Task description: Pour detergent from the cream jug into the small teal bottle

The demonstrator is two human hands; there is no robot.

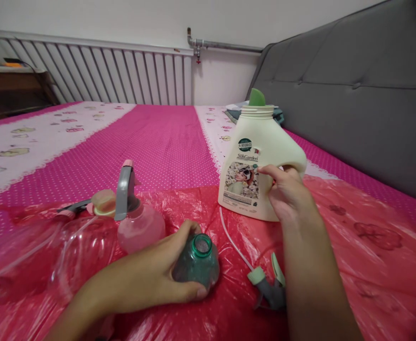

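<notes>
My left hand (179,270) is wrapped round a green translucent spray bottle (197,265) with an open neck, standing on the red plastic sheet. My right hand (286,189) grips the handle of a large cream detergent jug (247,137), upright and slightly tilted, with no cap on its threaded mouth and a green spout (257,97) rising from it. Under my right forearm lies a spray head (268,286), grey and pale green, its thin tube running toward the jug's base.
A pink spray bottle (141,227) stands left of my left hand. Clear pink bottles (83,246) and a round cream cap (104,202) lie further left. The red plastic sheet (378,265) covers the near bed. A grey headboard (353,94) rises at right; a radiator (122,71) stands behind.
</notes>
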